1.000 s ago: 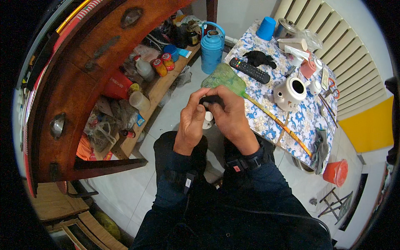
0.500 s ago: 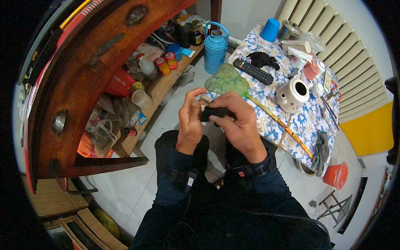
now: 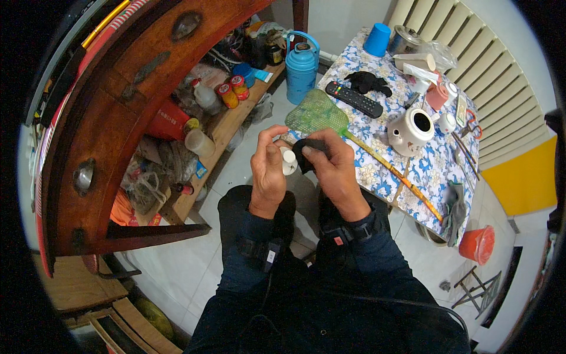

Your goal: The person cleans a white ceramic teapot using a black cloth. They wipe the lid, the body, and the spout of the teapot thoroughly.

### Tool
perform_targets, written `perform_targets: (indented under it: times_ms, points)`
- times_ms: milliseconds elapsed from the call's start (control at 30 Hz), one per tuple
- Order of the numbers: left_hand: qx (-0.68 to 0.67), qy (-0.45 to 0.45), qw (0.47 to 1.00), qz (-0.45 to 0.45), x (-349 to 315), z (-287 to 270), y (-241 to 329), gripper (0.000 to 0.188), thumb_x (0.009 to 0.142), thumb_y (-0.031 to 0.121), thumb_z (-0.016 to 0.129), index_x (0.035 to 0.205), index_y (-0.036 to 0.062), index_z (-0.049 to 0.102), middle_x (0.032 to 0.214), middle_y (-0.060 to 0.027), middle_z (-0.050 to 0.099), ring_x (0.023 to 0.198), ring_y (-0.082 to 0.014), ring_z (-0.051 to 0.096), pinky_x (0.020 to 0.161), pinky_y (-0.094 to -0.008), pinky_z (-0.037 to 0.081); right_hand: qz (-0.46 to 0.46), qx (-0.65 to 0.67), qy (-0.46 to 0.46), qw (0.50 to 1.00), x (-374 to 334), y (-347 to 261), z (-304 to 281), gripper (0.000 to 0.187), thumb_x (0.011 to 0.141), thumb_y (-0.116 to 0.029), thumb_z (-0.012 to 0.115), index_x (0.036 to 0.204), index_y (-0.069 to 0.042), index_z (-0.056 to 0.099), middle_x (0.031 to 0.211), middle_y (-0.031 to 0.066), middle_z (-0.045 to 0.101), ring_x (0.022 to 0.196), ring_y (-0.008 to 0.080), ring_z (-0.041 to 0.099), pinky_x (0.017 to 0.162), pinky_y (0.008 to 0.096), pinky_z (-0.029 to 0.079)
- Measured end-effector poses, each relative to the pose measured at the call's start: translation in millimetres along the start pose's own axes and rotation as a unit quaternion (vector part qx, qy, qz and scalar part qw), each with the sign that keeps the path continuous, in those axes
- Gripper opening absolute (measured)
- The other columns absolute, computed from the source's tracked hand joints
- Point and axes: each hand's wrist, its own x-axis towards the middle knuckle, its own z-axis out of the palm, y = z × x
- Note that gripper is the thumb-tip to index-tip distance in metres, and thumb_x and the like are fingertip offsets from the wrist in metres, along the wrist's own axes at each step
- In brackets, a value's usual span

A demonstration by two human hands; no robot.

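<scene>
A small white teapot lid [image 3: 288, 158] with a round knob is gripped in the curled fingers of my left hand [image 3: 267, 180]. Beside it, a wad of black cloth [image 3: 305, 158] is bunched in my right hand [image 3: 340, 174], its thumb pressed on the fabric. Both hands are close together above my knees, and the cloth sits right at the lid's edge. On the table to the right stands a white teapot [image 3: 407, 138] with its top uncovered. A green fly swatter [image 3: 318, 114] with a long yellow-brown handle lies between my hands and the teapot.
A flowered tablecloth [image 3: 377, 171] covers the table, which holds a black remote control [image 3: 354, 99], a black cloth item [image 3: 368, 84], a blue cup [image 3: 377, 40] and scissors [image 3: 473, 127]. A blue thermos [image 3: 301, 76] stands behind. Left is a cluttered wooden shelf [image 3: 224, 130]; a red bucket [image 3: 476, 245] sits right.
The black cloth has moved off the lid toward the right, uncovering the lid's white top and knob. My right hand has turned slightly; my left hand keeps its hold.
</scene>
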Motion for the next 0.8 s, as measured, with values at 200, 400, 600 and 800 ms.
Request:
perform_targets:
  times_ms: [200,400,600,800]
  points:
    - [-0.025,0.010,0.997,-0.070,5.6,-2.3,3.5,0.066,0.116,0.064,0.039,0.141,0.0059,0.059,0.097,0.0010,0.063,0.077,-0.0073,0.054,0.062,-0.0236,0.043,-0.007,0.085,-0.025,0.996,-6.6,-2.7,-0.6,0.018,0.097,0.001,0.073,0.114,0.002,0.066,0.095,0.0076,0.072,0.086,0.0133,0.069,0.077,0.0311,0.057]
    - [-0.059,-0.035,0.992,-0.108,3.7,0.5,4.3,0.051,0.118,0.047,0.048,0.141,0.0045,0.063,0.102,-0.0022,0.063,0.079,-0.0090,0.056,0.062,-0.0253,0.046,-0.001,0.052,-0.052,0.997,-4.0,-1.7,2.1,0.019,0.098,0.004,0.072,0.116,0.003,0.066,0.094,0.0099,0.074,0.082,0.0151,0.071,0.073,0.0311,0.058]
    - [-0.110,-0.094,0.984,-0.101,5.2,0.3,1.8,0.040,0.113,0.020,0.057,0.146,-0.0017,0.062,0.118,-0.0104,0.069,0.094,-0.0181,0.068,0.077,-0.0340,0.061,-0.019,0.021,-0.008,1.000,0.6,10.0,-5.9,0.020,0.102,0.004,0.069,0.121,0.001,0.067,0.104,0.0085,0.075,0.088,0.0126,0.070,0.076,0.0313,0.059]
    - [-0.063,-0.027,0.993,-0.094,2.2,4.2,1.2,0.034,0.110,0.011,0.062,0.139,-0.0046,0.069,0.123,-0.0102,0.072,0.105,-0.0169,0.069,0.087,-0.0335,0.060,-0.098,-0.011,-0.008,0.995,1.7,21.5,1.5,0.023,0.091,0.004,0.074,0.114,0.000,0.071,0.098,0.0158,0.074,0.085,0.0280,0.075,0.074,0.0387,0.059]
